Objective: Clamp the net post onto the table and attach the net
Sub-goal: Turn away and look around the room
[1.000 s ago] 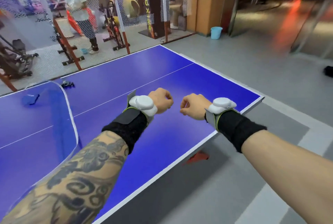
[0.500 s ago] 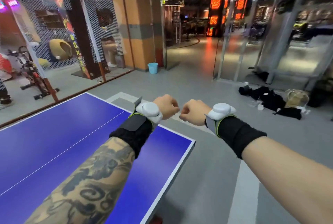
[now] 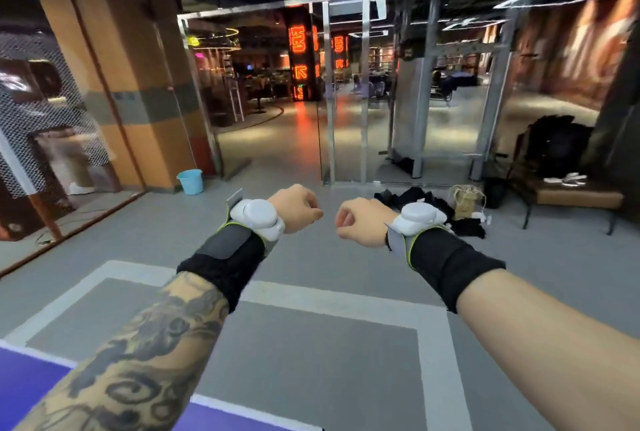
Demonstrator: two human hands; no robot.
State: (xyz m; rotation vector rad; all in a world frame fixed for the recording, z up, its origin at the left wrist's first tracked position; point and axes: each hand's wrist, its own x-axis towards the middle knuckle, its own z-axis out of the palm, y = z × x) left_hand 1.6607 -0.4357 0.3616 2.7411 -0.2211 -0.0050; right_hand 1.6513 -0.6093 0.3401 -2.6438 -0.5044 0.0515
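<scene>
Only a blue corner of the table (image 3: pixel 20 385) shows, low and behind the left hand (image 3: pixel 294 209); net and post are out of sight. Left hand and right hand (image 3: pixel 360 221) are balled into empty fists, held side by side (seemingly a posed signal, not a working grip), with a bucket (image 3: pixel 190 181) beyond the left.
</scene>
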